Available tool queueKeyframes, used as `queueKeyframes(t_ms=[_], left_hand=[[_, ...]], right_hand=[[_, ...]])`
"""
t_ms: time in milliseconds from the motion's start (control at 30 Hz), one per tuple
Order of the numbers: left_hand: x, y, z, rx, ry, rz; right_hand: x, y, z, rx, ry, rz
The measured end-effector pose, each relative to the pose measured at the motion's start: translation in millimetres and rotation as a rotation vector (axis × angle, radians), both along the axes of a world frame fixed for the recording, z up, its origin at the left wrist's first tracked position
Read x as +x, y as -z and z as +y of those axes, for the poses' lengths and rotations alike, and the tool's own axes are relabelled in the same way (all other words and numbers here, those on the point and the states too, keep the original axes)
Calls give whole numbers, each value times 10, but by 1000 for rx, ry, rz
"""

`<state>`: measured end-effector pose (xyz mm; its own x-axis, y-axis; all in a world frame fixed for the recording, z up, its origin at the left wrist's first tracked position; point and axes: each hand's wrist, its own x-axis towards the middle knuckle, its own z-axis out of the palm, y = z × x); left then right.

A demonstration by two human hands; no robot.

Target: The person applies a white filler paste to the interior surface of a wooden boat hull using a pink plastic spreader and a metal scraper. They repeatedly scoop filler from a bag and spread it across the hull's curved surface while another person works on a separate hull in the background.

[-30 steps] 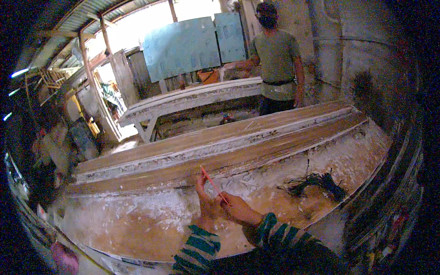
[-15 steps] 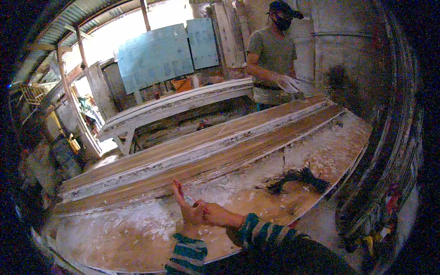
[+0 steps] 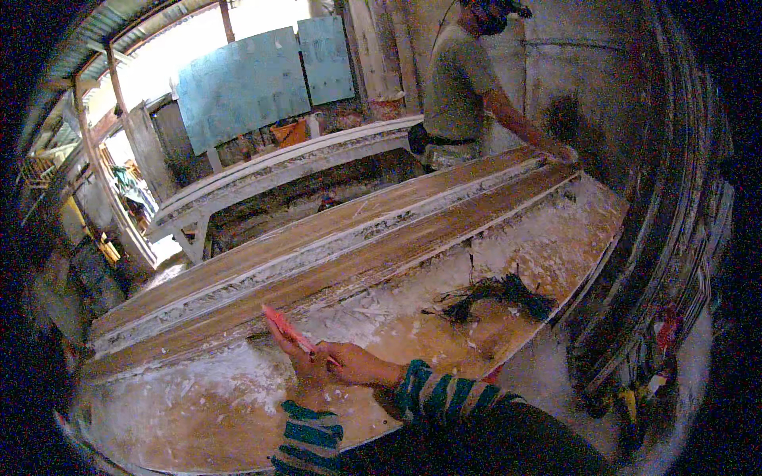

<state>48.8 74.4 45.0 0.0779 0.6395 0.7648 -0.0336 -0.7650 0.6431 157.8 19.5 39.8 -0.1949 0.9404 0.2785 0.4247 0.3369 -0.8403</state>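
My left hand [image 3: 300,366] is raised over the near side of a large wooden panel, its fingers stretched along a flat pinkish-red strip [image 3: 287,326] that lies against them. Closed at the strip's lower end is my right hand [image 3: 353,363], the two hands meeting there. The kind of thing the strip is cannot be made out. Both wrists are in green-and-light striped cuffs. Beneath the hands, the curved panel [image 3: 182,424] shows white smears and flakes, with raised long strips [image 3: 381,252] running across it.
A bundle of dark fibres [image 3: 508,295] lies on the panel's right part. Beyond stands a long white-edged bench [image 3: 270,176]. A masked co-worker [image 3: 460,87] leans a hand on the panel's far right end. Stacked long strips [image 3: 659,262] line the right side.
The pinkish-red strip now shows much more along my left fingers. The co-worker has turned and reached to the panel's far right end. The whole view has shifted slightly.
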Motion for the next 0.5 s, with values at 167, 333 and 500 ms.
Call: queueKeyframes(t_ms=[167, 333, 500], left_hand=[[-15, -12, 1, -2, 3, -38], [-29, 6, -52, 36, 11, -68], [-56, 54, -200, 139, 22, -88]], right_hand=[[37, -17, -9, 83, 52, -1], [55, -19, 1, 141, 65, -16], [54, 68, 42, 74, 9, -61]])
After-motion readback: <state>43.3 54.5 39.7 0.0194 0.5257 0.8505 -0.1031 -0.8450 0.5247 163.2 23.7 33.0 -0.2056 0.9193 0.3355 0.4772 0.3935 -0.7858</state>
